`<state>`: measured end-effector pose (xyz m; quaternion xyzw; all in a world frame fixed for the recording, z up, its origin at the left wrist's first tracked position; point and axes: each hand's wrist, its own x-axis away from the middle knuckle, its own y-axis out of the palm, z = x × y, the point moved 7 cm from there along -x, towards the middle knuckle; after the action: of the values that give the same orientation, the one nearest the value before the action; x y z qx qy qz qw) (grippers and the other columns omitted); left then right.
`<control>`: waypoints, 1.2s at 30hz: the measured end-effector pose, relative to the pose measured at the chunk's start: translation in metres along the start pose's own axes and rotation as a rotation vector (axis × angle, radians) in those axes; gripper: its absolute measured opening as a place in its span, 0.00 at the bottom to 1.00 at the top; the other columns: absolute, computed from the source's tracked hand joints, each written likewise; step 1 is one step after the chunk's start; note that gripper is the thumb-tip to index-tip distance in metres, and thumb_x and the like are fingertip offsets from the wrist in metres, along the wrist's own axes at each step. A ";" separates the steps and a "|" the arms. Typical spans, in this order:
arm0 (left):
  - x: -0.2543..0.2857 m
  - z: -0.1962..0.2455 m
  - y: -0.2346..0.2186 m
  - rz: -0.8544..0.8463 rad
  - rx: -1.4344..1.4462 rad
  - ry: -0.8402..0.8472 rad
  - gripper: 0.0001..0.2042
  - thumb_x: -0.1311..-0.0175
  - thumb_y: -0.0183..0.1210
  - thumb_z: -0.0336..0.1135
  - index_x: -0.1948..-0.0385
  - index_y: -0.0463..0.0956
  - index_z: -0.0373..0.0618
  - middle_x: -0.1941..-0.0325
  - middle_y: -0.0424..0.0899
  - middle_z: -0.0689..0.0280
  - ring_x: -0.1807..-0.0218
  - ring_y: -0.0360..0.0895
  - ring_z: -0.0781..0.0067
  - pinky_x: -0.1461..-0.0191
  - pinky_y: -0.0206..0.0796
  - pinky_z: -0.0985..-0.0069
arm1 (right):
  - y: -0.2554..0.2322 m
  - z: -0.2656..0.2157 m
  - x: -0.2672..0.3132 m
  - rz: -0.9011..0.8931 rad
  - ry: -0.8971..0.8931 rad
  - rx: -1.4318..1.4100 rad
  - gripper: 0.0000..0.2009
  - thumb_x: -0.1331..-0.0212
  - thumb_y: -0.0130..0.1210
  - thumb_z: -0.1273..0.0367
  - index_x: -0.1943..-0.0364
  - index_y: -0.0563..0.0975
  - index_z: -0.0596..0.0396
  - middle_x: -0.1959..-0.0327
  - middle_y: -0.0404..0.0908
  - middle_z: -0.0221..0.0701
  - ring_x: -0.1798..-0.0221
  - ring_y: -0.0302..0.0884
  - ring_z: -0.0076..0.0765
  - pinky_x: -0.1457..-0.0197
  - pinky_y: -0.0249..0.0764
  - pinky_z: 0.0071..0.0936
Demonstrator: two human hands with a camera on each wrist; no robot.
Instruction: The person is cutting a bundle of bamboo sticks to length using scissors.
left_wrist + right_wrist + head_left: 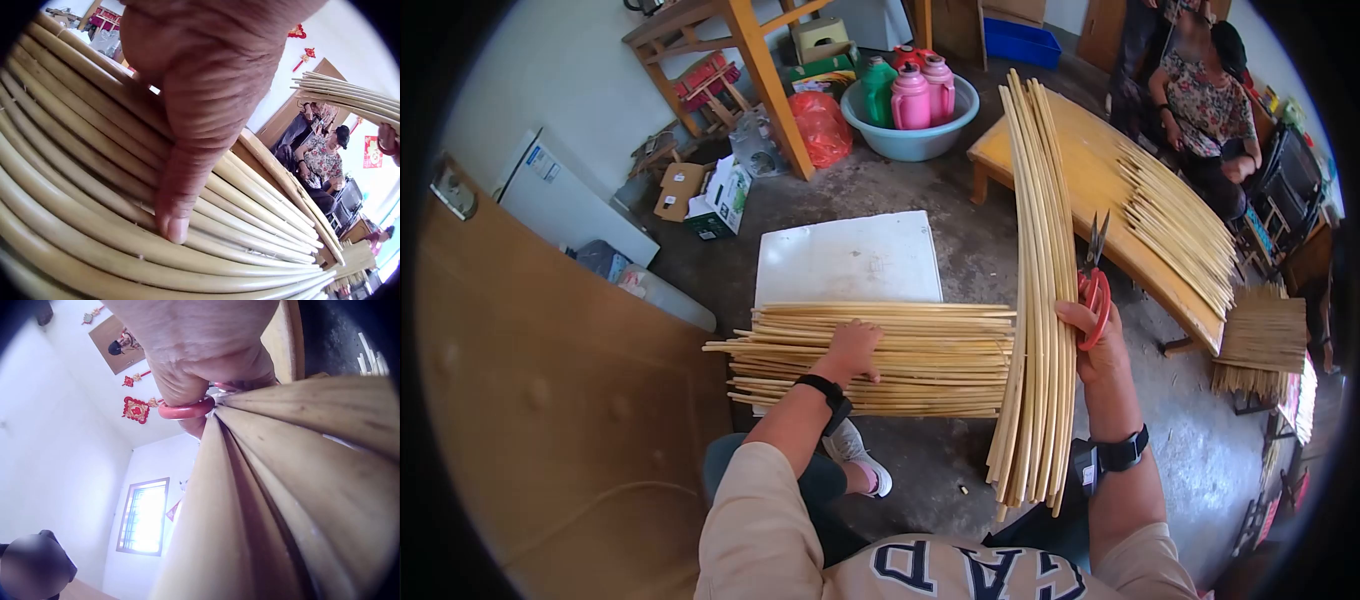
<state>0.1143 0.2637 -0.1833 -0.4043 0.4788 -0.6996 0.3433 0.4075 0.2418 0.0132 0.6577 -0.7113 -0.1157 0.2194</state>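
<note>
A layer of long pale-yellow stalks (pixel 940 352) lies crosswise over a white board (pixel 850 258). My left hand (pixel 855 350) rests on these stalks, its straight thumb (pixel 181 194) pressed against them in the left wrist view; the fingertips are partly hidden. My right hand (pixel 1103 345) grips an upright bundle of similar stalks (pixel 1040 230), thumb across its front. That same hand also holds scissors (pixel 1104 300) with red handles, one finger through a loop, blades pointing away from me. The bundle overlaps the right ends of the lying stalks in the head view.
A low wooden bench (pixel 1090 150) on the right bears more stalks (pixel 1175 220). A seated person (pixel 1205 110) is beyond it. A blue basin (pixel 910 145) with thermos flasks, a carton (pixel 718 200) and a wooden door panel (pixel 560 390) stand around.
</note>
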 end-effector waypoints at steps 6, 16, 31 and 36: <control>0.002 0.013 0.004 0.114 -0.030 0.044 0.30 0.78 0.69 0.48 0.64 0.73 0.48 0.63 0.76 0.63 0.54 0.70 0.59 0.57 0.63 0.62 | 0.000 -0.005 0.003 -0.032 -0.011 -0.006 0.21 0.61 0.60 0.77 0.57 0.69 0.65 0.64 0.77 0.37 0.64 0.77 0.32 0.58 0.74 0.26; 0.018 0.008 -0.060 0.069 -0.001 -0.192 0.22 0.70 0.66 0.40 0.68 0.72 0.44 0.71 0.79 0.56 0.62 0.75 0.53 0.59 0.67 0.62 | -0.014 -0.011 0.002 -0.056 -0.032 -0.023 0.21 0.60 0.59 0.78 0.57 0.69 0.66 0.63 0.77 0.37 0.64 0.78 0.31 0.58 0.74 0.25; 0.131 -0.120 -0.146 0.383 0.829 -0.449 0.20 0.71 0.66 0.29 0.69 0.75 0.35 0.72 0.80 0.60 0.70 0.76 0.72 0.62 0.67 0.77 | -0.011 0.001 -0.002 -0.044 -0.008 -0.013 0.19 0.60 0.60 0.77 0.59 0.70 0.66 0.65 0.78 0.37 0.66 0.78 0.32 0.59 0.75 0.27; 0.211 -0.149 -0.128 0.464 1.077 -0.616 0.17 0.65 0.63 0.22 0.67 0.75 0.35 0.71 0.80 0.62 0.71 0.76 0.72 0.64 0.68 0.77 | -0.006 0.014 -0.009 -0.099 0.005 -0.031 0.19 0.59 0.59 0.77 0.59 0.71 0.65 0.66 0.77 0.36 0.66 0.78 0.32 0.60 0.75 0.26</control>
<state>-0.1234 0.1789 -0.0437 -0.2442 0.0168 -0.6015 0.7604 0.4064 0.2482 -0.0036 0.6890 -0.6753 -0.1358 0.2252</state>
